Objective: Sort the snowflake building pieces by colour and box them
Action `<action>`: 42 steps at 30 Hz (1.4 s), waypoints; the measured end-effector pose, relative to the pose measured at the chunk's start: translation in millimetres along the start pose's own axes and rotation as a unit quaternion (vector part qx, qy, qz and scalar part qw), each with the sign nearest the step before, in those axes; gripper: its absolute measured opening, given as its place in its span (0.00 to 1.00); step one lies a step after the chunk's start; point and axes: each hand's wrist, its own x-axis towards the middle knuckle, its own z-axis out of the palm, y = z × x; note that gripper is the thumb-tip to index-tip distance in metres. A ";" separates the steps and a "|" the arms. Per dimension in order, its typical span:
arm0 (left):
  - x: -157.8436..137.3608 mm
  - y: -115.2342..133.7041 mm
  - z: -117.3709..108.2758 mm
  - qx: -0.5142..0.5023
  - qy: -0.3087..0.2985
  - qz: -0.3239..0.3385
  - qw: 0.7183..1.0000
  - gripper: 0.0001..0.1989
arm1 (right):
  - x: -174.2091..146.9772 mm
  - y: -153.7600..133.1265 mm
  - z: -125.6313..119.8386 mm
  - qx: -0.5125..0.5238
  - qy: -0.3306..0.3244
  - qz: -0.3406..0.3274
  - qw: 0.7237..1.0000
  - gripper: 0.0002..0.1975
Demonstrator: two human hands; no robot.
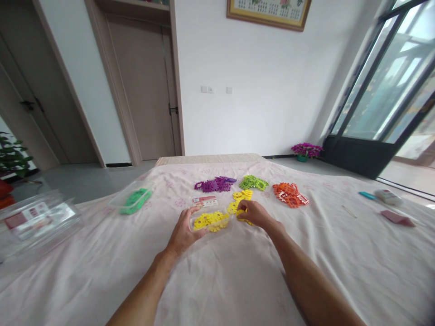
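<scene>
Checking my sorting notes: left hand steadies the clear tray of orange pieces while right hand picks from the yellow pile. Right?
Not quite. In the head view the clear tray under the left hand holds yellow pieces, not orange; the right hand is at the yellow pile.

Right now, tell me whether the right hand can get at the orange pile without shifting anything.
Probably yes. The right hand rests on loose yellow pieces, and the orange pile lies just beyond it to the right on the cloth; only bare cloth lies between them.
</scene>
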 end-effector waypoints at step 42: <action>-0.2 -14.1 -1.2 -0.005 0.011 -0.004 1.000 0.33 | -11.2 -21.1 31.8 -0.207 0.119 -0.026 0.971 0.25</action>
